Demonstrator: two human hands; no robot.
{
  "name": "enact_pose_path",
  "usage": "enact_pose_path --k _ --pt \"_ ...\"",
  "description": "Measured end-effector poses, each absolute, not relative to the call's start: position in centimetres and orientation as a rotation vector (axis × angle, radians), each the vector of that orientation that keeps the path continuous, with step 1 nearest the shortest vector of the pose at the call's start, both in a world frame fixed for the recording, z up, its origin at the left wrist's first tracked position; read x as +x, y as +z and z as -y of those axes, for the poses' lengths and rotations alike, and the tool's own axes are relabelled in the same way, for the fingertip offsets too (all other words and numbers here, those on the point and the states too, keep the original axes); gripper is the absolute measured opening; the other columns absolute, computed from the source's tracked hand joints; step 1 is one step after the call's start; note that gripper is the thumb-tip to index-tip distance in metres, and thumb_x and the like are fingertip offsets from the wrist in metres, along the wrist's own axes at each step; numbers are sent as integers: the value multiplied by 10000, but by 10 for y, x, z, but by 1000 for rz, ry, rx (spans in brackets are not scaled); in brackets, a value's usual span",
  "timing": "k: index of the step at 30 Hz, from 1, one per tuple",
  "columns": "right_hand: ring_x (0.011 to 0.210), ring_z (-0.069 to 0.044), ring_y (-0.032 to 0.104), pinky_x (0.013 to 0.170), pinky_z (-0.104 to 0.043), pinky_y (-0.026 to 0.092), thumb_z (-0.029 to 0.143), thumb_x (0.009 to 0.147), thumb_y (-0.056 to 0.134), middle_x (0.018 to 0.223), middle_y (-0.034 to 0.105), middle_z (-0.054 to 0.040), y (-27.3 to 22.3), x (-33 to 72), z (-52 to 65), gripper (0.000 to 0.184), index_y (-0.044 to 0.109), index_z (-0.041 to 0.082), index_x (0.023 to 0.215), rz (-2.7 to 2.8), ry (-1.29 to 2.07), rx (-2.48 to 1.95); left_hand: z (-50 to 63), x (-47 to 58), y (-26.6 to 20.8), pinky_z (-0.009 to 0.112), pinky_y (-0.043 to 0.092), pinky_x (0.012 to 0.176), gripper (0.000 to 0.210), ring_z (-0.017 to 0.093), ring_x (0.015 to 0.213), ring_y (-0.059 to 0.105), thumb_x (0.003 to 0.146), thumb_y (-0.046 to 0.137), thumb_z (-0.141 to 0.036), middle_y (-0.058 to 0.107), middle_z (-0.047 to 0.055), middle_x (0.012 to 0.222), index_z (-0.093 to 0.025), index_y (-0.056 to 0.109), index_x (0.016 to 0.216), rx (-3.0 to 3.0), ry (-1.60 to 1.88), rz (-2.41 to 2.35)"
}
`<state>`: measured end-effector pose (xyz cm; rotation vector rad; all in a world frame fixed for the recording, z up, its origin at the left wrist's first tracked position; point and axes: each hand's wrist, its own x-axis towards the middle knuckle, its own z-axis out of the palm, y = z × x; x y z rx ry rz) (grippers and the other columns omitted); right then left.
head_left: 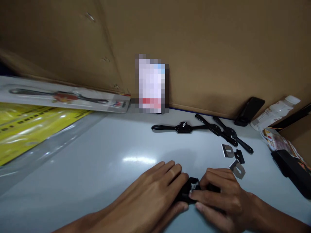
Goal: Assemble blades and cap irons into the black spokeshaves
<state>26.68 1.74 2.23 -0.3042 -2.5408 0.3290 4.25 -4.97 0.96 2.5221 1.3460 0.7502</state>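
Low in the head view, a black spokeshave (pixel 186 191) lies across the table top, gripped from both sides. My left hand (pixel 159 187) is closed over its left handle, which the fingers hide. My right hand (pixel 224 197) wraps the right end, its index finger pressing by the shiny metal part (pixel 193 186) at the tool's middle. Off to the right are two flat slotted steel blades (pixel 227 151) and a small black plate (pixel 240 156). Beyond the hands, another spokeshave (pixel 184 127) lies level, beside two overlapping black ones (pixel 215 129).
A cardboard wall (pixel 206 58) closes off the back. Packaged tool (pixel 60 97) and yellow plastic-wrapped sheets (pixel 31 129) lie at left. A blurred-out phone (pixel 150 84) leans at the back. At right are a plastic bottle (pixel 277 111), a black stand (pixel 250 111) and a black object (pixel 293 173).
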Motion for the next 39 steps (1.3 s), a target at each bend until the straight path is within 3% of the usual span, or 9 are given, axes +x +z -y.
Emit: enact_pose_path --k 9,15,22,29,31,35,39 --pt "678 -164 647 614 -306 540 214 1035 501 833 705 -44 18 268 -15 314 583 95 1313 2527 297 -386 49 38 5 349 604 745 202 226 807 696 1065 521 -337 750 53 961 -228 690 1050 2604 796 -1374" --pt "678 -154 615 597 -295 494 111 975 506 819 667 -24 21 269 -17 340 659 155 1275 2567 227 -381 52 34 -8 363 614 849 271 234 902 713 1093 499 -405 745 58 976 -222 699 1084 2640 817 -1387" --pt "670 -165 614 590 -319 483 189 1027 498 761 652 -38 15 267 -19 225 705 149 947 2536 301 -452 50 36 -5 344 576 697 367 213 773 663 1134 365 -291 710 55 901 -201 674 957 2831 764 -1339" --pt "671 -161 624 607 -307 518 187 986 506 823 712 -49 18 269 -18 286 678 124 1205 2443 474 -528 49 36 2 330 551 675 347 200 735 638 1112 380 -194 696 36 859 -211 649 894 2860 864 -1254" --pt "627 -139 599 578 -281 501 129 976 483 794 709 -39 18 269 -20 290 698 123 1171 2322 572 -617 49 34 0 323 556 680 306 198 742 644 1105 421 -212 705 36 879 -213 654 907 2854 852 -1254" --pt "594 -118 580 538 -249 453 66 939 482 725 677 -20 15 267 -22 284 755 138 963 2258 645 -679 50 31 -6 331 600 718 273 213 793 686 1102 464 -332 733 63 929 -193 696 1062 2777 793 -1350" --pt "613 -133 573 560 -268 454 96 943 481 722 656 -27 12 267 -22 292 768 145 932 2355 541 -628 49 28 -6 325 619 755 310 224 857 716 1076 537 -392 752 73 990 -198 680 1270 2701 732 -1359"
